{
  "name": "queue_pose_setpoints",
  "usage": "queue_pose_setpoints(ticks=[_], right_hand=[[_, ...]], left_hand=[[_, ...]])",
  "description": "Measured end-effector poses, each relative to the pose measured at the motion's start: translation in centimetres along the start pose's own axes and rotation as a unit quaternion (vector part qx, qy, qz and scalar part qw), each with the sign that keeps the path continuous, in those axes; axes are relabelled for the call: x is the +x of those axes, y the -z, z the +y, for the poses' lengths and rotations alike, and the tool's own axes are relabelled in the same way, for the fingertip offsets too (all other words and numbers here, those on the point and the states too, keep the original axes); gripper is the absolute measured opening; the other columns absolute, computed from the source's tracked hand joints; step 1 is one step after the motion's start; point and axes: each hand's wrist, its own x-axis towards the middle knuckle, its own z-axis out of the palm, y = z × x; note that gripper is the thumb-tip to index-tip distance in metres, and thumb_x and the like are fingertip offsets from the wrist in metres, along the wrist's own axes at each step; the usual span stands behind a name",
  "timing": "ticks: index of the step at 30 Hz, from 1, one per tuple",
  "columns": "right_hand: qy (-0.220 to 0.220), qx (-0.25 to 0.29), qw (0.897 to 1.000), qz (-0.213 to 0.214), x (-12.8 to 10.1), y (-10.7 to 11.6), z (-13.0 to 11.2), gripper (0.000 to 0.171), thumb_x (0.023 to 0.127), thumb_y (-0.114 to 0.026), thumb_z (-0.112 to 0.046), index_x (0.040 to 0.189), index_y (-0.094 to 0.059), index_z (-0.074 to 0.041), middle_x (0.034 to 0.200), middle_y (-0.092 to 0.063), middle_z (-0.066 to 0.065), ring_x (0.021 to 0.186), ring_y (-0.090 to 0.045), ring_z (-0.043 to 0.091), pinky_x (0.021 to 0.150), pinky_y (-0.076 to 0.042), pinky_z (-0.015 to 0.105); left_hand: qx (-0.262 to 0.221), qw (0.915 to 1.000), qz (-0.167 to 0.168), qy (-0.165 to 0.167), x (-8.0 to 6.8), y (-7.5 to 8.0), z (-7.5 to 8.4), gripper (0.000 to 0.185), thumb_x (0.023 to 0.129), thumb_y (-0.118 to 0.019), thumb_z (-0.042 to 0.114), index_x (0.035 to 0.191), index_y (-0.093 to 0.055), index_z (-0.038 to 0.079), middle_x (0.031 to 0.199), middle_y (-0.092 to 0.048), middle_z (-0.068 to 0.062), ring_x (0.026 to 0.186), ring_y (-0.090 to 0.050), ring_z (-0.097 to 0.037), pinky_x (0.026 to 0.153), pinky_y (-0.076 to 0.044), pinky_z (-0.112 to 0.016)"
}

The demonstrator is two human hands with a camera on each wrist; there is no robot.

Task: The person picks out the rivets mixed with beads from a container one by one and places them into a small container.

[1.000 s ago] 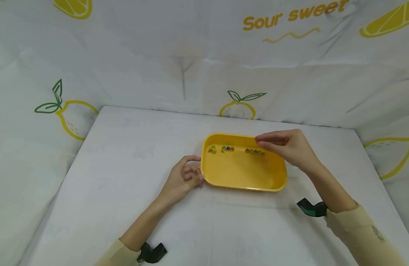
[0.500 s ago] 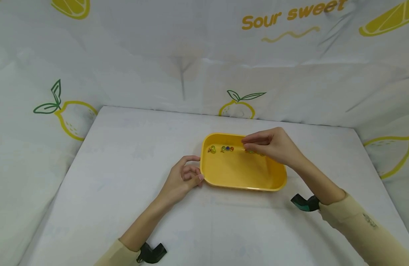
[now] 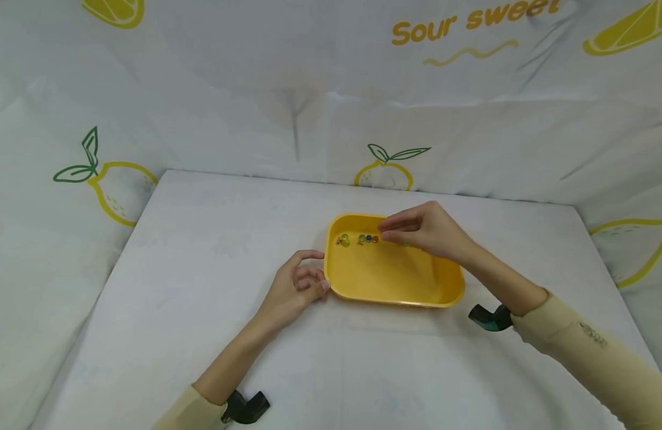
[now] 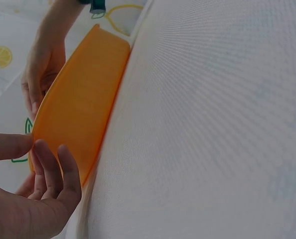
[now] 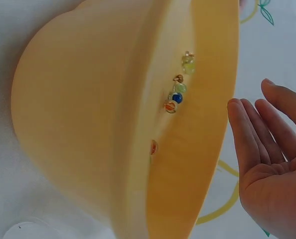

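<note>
While marbles line the tray, the right hand hovers above.

Bright, even light throughout; soft shadows under the hands, wrist views slightly soft and warped close-up.

Tray wall rings marbles; reach from above only; cloth backdrop behind.

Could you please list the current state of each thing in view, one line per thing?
Yellow tray: upright on the table, open-topped.
Marbles: lying in a row along the tray's far wall.
Left hand: fingers loosely curled, thumb tip at the tray's left rim.
Right hand: over the tray's far side, fingers extended, holding nothing visible.
Table: covered in white cloth.
</note>
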Motion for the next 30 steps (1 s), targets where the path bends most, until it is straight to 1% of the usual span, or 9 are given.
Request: queue_pose_setpoints(ticks=[4,11,15,18,20,26,30], right_hand=[[-0.001,-0.009,1.000,-0.009,0.6,-0.3,0.1,0.026,0.097,-0.081,-0.011,0.121,-0.081,-0.001,0.114,-0.084,0.014,0.106,-0.083,0.026,0.086,-0.064,0.021],[0.008,-0.026,0.999,-0.022,1.5,-0.7,0.5,0.028,0.096,-0.083,-0.016,0.120,-0.082,-0.003,0.115,-0.084,0.012,0.106,-0.082,0.023,0.088,-0.064,0.021],[-0.009,-0.029,0.999,-0.033,2.0,-0.9,0.5,0.029,0.096,-0.084,-0.020,0.121,-0.083,-0.005,0.116,-0.084,0.010,0.106,-0.082,0.020,0.089,-0.063,0.020],[-0.023,-0.028,0.999,-0.039,2.4,-1.1,0.3,0.029,0.095,-0.085,-0.021,0.120,-0.083,-0.007,0.114,-0.085,0.008,0.103,-0.081,0.017,0.087,-0.062,0.018],[-0.028,-0.025,0.998,-0.043,2.7,-1.2,0.3,0.028,0.096,-0.085,-0.021,0.120,-0.083,-0.006,0.112,-0.085,0.008,0.102,-0.081,0.016,0.086,-0.061,0.017],[-0.034,-0.002,0.997,-0.065,3.3,-1.4,0.5,0.027,0.097,-0.083,-0.017,0.120,-0.082,-0.004,0.109,-0.085,0.009,0.105,-0.082,0.022,0.086,-0.061,0.016],[-0.043,0.004,0.996,-0.073,3.7,-1.6,0.7,0.027,0.096,-0.083,-0.015,0.120,-0.082,-0.002,0.109,-0.085,0.011,0.104,-0.082,0.022,0.085,-0.062,0.017]], left_hand=[[-0.001,1.0000,-0.001,-0.003,0.0,0.0,0.0,0.056,0.097,-0.072,0.001,0.148,-0.052,0.008,0.097,-0.070,-0.006,0.082,-0.070,-0.027,0.079,-0.059,-0.025],[-0.002,1.0000,-0.002,-0.005,0.1,0.0,0.0,0.055,0.097,-0.072,0.000,0.148,-0.051,0.007,0.097,-0.070,-0.006,0.082,-0.070,-0.027,0.079,-0.059,-0.025],[-0.003,1.0000,-0.002,-0.005,0.1,0.0,0.0,0.055,0.097,-0.072,0.000,0.148,-0.051,0.007,0.096,-0.069,-0.005,0.081,-0.070,-0.027,0.079,-0.058,-0.025],[-0.003,1.0000,-0.002,-0.003,0.1,0.0,0.0,0.056,0.097,-0.071,0.000,0.148,-0.051,0.007,0.096,-0.069,-0.005,0.082,-0.070,-0.027,0.079,-0.058,-0.025],[-0.002,1.0000,-0.002,-0.002,0.0,0.0,0.1,0.056,0.097,-0.071,0.000,0.148,-0.050,0.007,0.096,-0.069,-0.006,0.082,-0.070,-0.028,0.079,-0.058,-0.025],[-0.001,1.0000,-0.002,0.001,0.0,-0.1,0.1,0.056,0.097,-0.072,0.000,0.149,-0.050,0.008,0.097,-0.070,-0.007,0.082,-0.071,-0.028,0.080,-0.059,-0.025],[-0.002,1.0000,-0.001,0.003,0.0,-0.1,0.2,0.056,0.097,-0.072,0.000,0.148,-0.051,0.008,0.096,-0.070,-0.006,0.082,-0.071,-0.027,0.080,-0.059,-0.025]])
